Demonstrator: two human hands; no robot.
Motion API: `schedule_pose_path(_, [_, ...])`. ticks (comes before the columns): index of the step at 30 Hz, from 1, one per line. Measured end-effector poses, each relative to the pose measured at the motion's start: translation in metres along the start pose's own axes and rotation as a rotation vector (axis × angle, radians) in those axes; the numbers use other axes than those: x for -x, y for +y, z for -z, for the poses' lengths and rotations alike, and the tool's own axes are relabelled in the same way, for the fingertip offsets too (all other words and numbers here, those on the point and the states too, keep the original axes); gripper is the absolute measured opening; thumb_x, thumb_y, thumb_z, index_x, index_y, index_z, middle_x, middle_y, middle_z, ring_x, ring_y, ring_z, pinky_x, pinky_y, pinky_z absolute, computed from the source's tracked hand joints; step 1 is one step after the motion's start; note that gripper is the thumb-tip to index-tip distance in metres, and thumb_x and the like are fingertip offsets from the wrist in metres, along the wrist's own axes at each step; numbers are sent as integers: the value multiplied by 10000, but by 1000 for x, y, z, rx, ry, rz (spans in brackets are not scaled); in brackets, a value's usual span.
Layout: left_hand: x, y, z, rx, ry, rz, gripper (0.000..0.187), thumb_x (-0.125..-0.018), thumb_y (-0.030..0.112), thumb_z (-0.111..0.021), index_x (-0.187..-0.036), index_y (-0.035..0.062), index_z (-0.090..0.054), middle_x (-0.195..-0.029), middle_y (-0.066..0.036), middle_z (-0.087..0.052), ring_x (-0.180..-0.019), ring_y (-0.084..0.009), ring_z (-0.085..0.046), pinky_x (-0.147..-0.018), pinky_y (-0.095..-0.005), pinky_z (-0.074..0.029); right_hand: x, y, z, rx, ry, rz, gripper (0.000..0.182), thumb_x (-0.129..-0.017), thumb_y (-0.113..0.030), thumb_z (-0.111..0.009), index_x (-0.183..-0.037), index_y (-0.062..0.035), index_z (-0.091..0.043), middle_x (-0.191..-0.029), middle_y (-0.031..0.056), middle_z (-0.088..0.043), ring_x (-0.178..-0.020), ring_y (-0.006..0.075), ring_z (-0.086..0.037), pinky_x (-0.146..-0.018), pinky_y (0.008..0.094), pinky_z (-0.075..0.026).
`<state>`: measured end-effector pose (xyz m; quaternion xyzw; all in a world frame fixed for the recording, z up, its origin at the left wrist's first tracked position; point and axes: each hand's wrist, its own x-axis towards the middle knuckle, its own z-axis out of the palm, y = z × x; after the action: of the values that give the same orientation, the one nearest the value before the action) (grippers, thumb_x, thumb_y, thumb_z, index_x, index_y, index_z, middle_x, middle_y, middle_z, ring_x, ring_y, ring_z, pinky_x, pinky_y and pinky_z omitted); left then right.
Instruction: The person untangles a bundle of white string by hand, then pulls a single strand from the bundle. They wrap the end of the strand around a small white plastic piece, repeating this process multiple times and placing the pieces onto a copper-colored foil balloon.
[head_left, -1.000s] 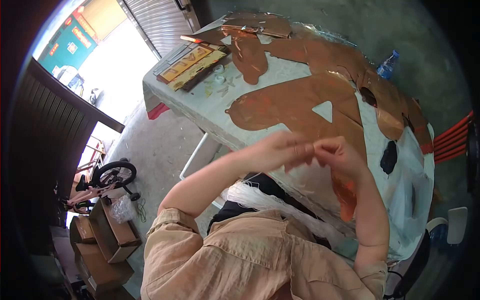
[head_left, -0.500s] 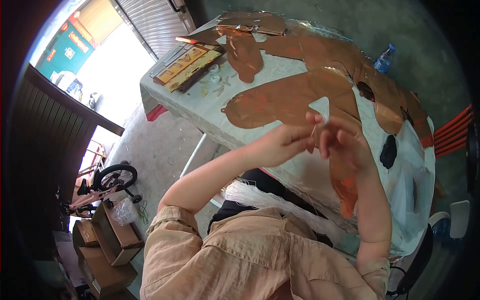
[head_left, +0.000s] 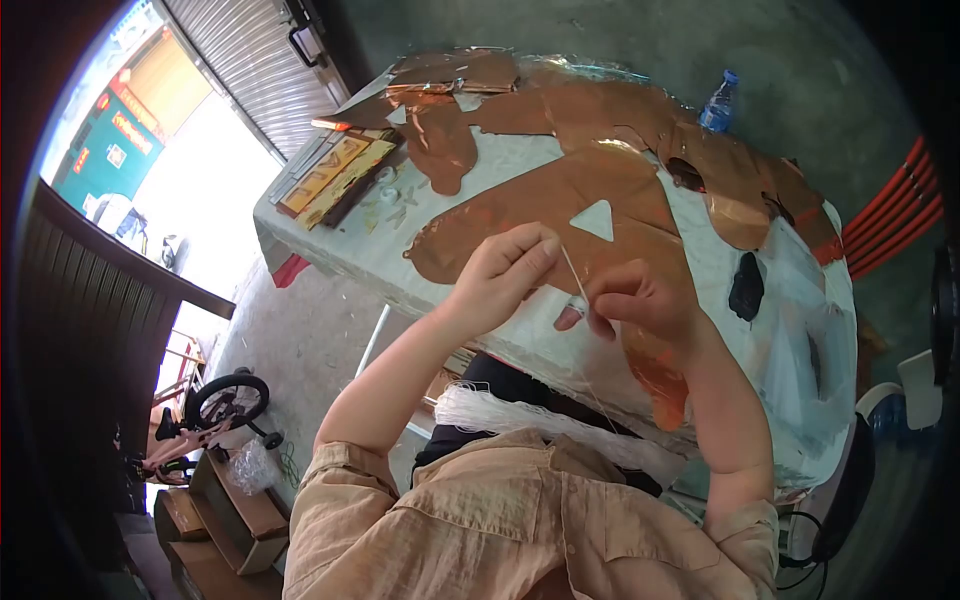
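Observation:
A white string [head_left: 574, 268] runs taut between my two hands above the table. My left hand [head_left: 505, 272] pinches its upper end between thumb and index finger. My right hand [head_left: 640, 300], fingers curled, holds the lower part, and a white band wraps one fingertip there. From this hand a thin strand drops toward a bundle of white string [head_left: 500, 415] across my lap. Below the hands lies a flat brown foil sheet [head_left: 520, 205] with a triangular opening, partly hidden by them.
More brown foil pieces [head_left: 600, 110] cover the table's far side, beside a boxed item [head_left: 340, 180]. A black lump [head_left: 746, 287] and clear plastic bags [head_left: 800, 370] lie on the right. A water bottle [head_left: 719, 102] stands beyond. A small bicycle [head_left: 215, 410] and cardboard boxes [head_left: 225, 510] are at left.
My hands have moved apart, stretching the string between them. My left hand has gone up and left, and my right hand has come lower and left. The view has shifted slightly.

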<state>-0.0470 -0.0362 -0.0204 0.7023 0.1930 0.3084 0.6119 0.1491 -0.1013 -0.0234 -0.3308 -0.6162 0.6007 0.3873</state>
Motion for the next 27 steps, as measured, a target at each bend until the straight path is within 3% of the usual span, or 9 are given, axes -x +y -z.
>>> schedule_pose_path(2, [0, -5, -3, -166, -16, 23, 243, -910, 247, -454, -824, 38, -544, -622, 47, -435, -551, -33, -380, -490, -189, -310, 1, -1, 1, -206, -154, 114, 267, -872, -198, -510, -1069, -32, -577, -823, 4, -603, -682, 55, -511, -590, 195, -400])
schedule_pose_path(4, [4, -1, -10, -172, -54, 0, 240, -908, 242, -455, -824, 35, -543, -620, 48, -430, -553, -34, -380, -491, -189, -309, -2, -9, -3, -189, 135, 128, 236, -869, -182, -504, -1019, -30, -606, -761, -18, -590, -661, 57, -506, -580, 199, -395])
schedule_pose_path(8, [-2, 1, 2, -60, 19, 36, 236, -907, 222, -459, -826, 14, -536, -684, 23, -480, -640, -55, -431, -574, -211, -361, -1, -3, -4, 117, 152, -73, 240, -873, -180, -487, -1014, -28, -610, -707, -30, -561, -640, 57, -493, -576, 200, -392])
schedule_pose_path(11, [0, -7, -6, -21, -3, -19, 238, -912, 205, -451, -820, -1, -527, -752, -5, -542, -714, -68, -483, -653, -228, -409, 2, -4, -3, -202, -85, 117, 243, -889, -179, -456, -1032, -19, -571, -836, 80, -611, -580, 84, -496, -543, 210, -400])
schedule_pose_path(13, [5, 4, -15, -296, -156, 58, 226, -912, 190, -444, -824, -1, -526, -749, -5, -541, -717, -69, -485, -655, -223, -407, -4, -3, -8, -71, 293, 114, 240, -886, -181, -462, -1035, -31, -573, -879, 80, -615, -564, 73, -486, -538, 207, -391])
schedule_pose_path(17, [-7, -8, 0, -58, 47, -29, 237, -918, 233, -437, -811, 49, -541, -661, 35, -469, -568, -22, -386, -505, -180, -310, 0, 0, 3, 194, 27, -105, 246, -887, -174, -454, -1037, -18, -570, -918, 89, -625, -558, 71, -488, -526, 201, -376])
schedule_pose_path(19, [-6, -20, -4, -69, 70, -38, 233, -918, 225, -435, -810, 50, -545, -676, 27, -488, -563, -18, -383, -499, -176, -302, 3, -2, -5, -234, 103, 141, 249, -890, -175, -446, -1033, -14, -571, -809, 52, -613, -541, 63, -472, -512, 196, -363])
schedule_pose_path(23, [2, -13, -11, -359, -103, -40, 222, -913, 206, -440, -814, 31, -532, -719, 13, -519, -636, -44, -410, -560, -190, -340, -5, 6, -2, -62, 365, 59, 265, -893, -187, -434, -1040, -12, -568, -760, 37, -597, -533, 62, -476, -500, 192, -352])
schedule_pose_path(27, [-3, -14, -6, -92, 74, -23, 185, -894, 166, -465, -826, 11, -541, -697, 2, -532, -650, -80, -454, -586, -236, -385, 1, 3, -3, -215, 109, -59, 280, -904, -219, -431, -1044, -19, -567, -858, 43, -597, -540, 60, -499, -500, 189, -383])
